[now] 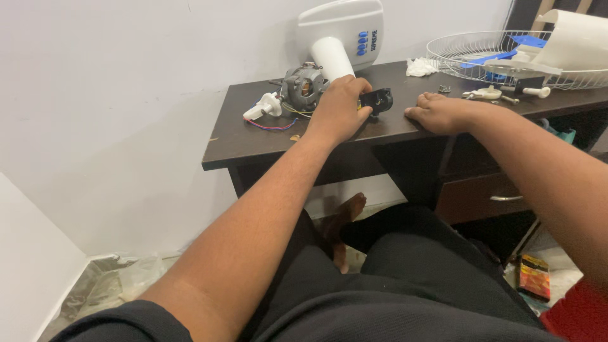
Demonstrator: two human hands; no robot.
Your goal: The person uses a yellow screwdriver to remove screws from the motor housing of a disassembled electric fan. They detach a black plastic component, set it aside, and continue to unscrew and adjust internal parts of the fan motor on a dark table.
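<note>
Clasped around one small black plastic part (379, 100), the left hand (339, 111) rests on the dark wooden desk (253, 136), the part sticking out past its fingers near the desk's middle. Just left of it sits one bare fan motor (302, 86) with a white knob piece (265, 106) and red and blue wires (269, 126) trailing on the desk. Behind stands one white fan housing (342, 35). One right hand (437, 112) lies flat, palm down, holding nothing, fingers at the desk's front edge. Beyond it are one white wire fan guard (494, 54), blue blades (500, 57) inside it, one crumpled white cloth (420, 66) and a few loose screws (444, 88).
</note>
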